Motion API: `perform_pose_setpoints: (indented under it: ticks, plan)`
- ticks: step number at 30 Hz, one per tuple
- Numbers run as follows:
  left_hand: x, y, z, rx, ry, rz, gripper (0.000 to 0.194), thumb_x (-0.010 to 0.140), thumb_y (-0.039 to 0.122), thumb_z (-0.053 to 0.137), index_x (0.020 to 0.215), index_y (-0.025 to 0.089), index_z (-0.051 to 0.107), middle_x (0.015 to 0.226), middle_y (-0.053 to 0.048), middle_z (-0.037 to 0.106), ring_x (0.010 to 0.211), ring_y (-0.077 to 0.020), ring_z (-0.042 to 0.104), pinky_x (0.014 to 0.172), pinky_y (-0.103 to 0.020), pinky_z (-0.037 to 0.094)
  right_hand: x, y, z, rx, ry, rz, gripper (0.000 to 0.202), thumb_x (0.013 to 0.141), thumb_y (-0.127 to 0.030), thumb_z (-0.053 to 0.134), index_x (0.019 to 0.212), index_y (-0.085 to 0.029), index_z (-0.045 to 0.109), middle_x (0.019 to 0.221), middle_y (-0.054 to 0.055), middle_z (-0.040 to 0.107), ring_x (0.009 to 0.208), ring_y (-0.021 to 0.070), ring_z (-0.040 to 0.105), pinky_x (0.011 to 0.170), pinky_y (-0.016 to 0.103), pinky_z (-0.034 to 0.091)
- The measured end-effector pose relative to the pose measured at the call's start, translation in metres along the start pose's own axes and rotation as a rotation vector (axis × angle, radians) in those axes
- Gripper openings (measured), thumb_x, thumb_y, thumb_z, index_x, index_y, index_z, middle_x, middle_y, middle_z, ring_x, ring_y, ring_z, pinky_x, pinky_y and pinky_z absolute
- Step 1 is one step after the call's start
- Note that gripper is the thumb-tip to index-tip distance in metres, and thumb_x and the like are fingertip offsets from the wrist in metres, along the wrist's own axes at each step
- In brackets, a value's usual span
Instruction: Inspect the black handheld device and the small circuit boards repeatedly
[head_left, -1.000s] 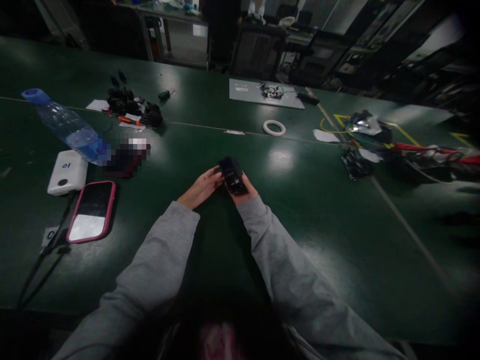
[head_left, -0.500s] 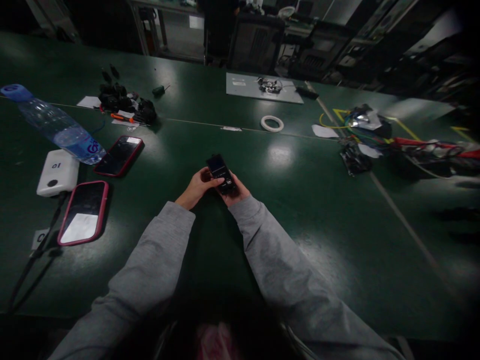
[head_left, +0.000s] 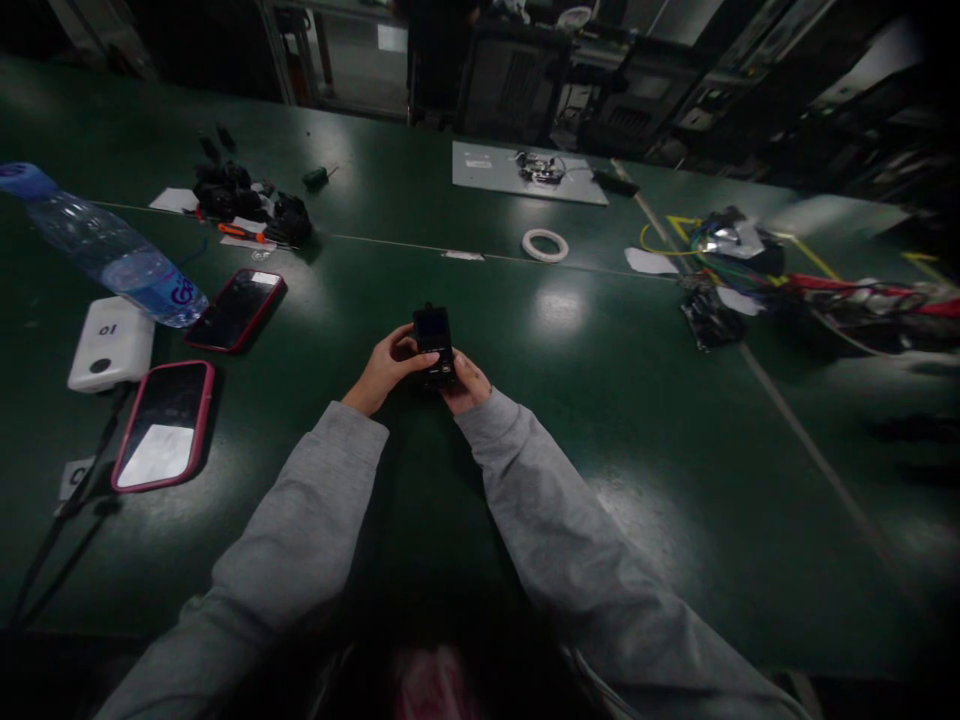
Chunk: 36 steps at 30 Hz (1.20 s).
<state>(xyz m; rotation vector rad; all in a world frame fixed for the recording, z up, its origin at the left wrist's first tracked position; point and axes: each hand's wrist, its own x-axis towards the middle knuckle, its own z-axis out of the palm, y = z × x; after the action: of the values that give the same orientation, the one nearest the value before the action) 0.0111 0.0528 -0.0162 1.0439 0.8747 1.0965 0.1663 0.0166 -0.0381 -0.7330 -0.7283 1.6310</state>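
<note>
Between my two hands is a small black handheld device (head_left: 433, 328) with a dark screen at its upper part and small light marks low on its front. My left hand (head_left: 386, 370) grips its left side, with the thumb lying across the lower front. My right hand (head_left: 468, 385) holds the lower right edge, thumb along the side and the other fingers partly hidden behind. The device is held over the green table (head_left: 570, 440), its top pointing away from me.
At left are two red-cased phones (head_left: 237, 312), a white box (head_left: 112, 343) with a cable and a tilted water bottle (head_left: 112, 250). Farther back lie black parts (head_left: 240, 200), a screwdriver (head_left: 316, 178), a tape roll (head_left: 544, 245) and a grey board (head_left: 487, 175). Wires (head_left: 739, 245) lie right.
The device has turned to sit more upright in view, and its screen looks darker. My right thumb now shows along its right edge; both hands still hold it.
</note>
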Motion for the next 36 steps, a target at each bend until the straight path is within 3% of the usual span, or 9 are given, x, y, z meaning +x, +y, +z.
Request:
perform_pose_setpoints:
  ticks: [4, 19, 23, 27, 30, 32, 36]
  plan:
    - [0.0, -0.001, 0.0, -0.008, -0.034, 0.006, 0.065, 0.062, 0.028, 0.086, 0.121, 0.021, 0.061, 0.109, -0.006, 0.068, 0.102, -0.0218, 0.064, 0.094, -0.038, 0.046, -0.004, -0.002, 0.003, -0.035, 0.053, -0.039, 0.05, 0.068, -0.039, 0.083, 0.112, -0.026, 0.062, 0.11, 0.001, 0.07, 0.109, 0.0201, 0.065, 0.104, 0.043, 0.049]
    - [0.0, -0.001, 0.001, -0.037, -0.025, -0.013, 0.059, 0.064, 0.031, 0.086, 0.116, 0.023, 0.059, 0.101, -0.004, 0.068, 0.098, -0.0214, 0.064, 0.092, -0.039, 0.047, -0.002, -0.004, 0.004, -0.094, 0.056, -0.078, 0.046, 0.07, -0.043, 0.082, 0.107, -0.025, 0.062, 0.105, 0.0, 0.069, 0.1, 0.0174, 0.065, 0.101, 0.04, 0.05]
    - [0.0, -0.002, 0.004, -0.117, 0.001, -0.037, 0.06, 0.067, 0.031, 0.084, 0.119, 0.024, 0.055, 0.105, -0.005, 0.069, 0.101, -0.0213, 0.064, 0.094, -0.039, 0.047, 0.001, 0.004, 0.004, -0.317, 0.229, -0.237, 0.052, 0.072, -0.046, 0.079, 0.114, -0.026, 0.056, 0.107, 0.001, 0.064, 0.099, 0.0149, 0.062, 0.099, 0.036, 0.049]
    - [-0.002, 0.0, 0.015, -0.245, 0.019, -0.077, 0.057, 0.07, 0.029, 0.083, 0.121, 0.022, 0.056, 0.106, -0.004, 0.067, 0.098, -0.0172, 0.064, 0.095, -0.036, 0.047, 0.001, 0.003, -0.003, -0.883, 0.431, -0.528, 0.056, 0.073, -0.042, 0.076, 0.119, -0.02, 0.054, 0.111, 0.008, 0.056, 0.102, 0.0181, 0.056, 0.097, 0.038, 0.049]
    - [-0.005, 0.001, 0.024, -0.351, -0.047, -0.162, 0.051, 0.076, 0.034, 0.079, 0.121, 0.021, 0.058, 0.105, -0.005, 0.068, 0.093, -0.0163, 0.064, 0.092, -0.036, 0.048, 0.001, 0.002, -0.008, -1.25, 0.531, -0.711, 0.053, 0.074, -0.039, 0.074, 0.119, -0.016, 0.056, 0.11, 0.011, 0.052, 0.105, 0.0216, 0.053, 0.095, 0.042, 0.05]
    - [-0.006, 0.001, 0.027, -0.398, -0.073, -0.198, 0.046, 0.078, 0.039, 0.076, 0.117, 0.019, 0.062, 0.106, -0.007, 0.069, 0.096, -0.0183, 0.065, 0.092, -0.035, 0.048, 0.001, 0.003, -0.006, -1.376, 0.472, -0.816, 0.054, 0.075, -0.042, 0.074, 0.119, -0.016, 0.058, 0.108, 0.011, 0.051, 0.104, 0.0225, 0.053, 0.092, 0.043, 0.051]
    - [-0.004, 0.003, 0.022, -0.524, -0.04, -0.248, 0.051, 0.084, 0.054, 0.064, 0.115, 0.014, 0.065, 0.109, -0.012, 0.071, 0.108, -0.0241, 0.064, 0.097, -0.036, 0.048, -0.004, 0.005, 0.013, -1.45, 0.229, -1.055, 0.04, 0.084, -0.042, 0.066, 0.116, -0.019, 0.06, 0.108, 0.01, 0.053, 0.103, 0.0218, 0.053, 0.089, 0.04, 0.051]
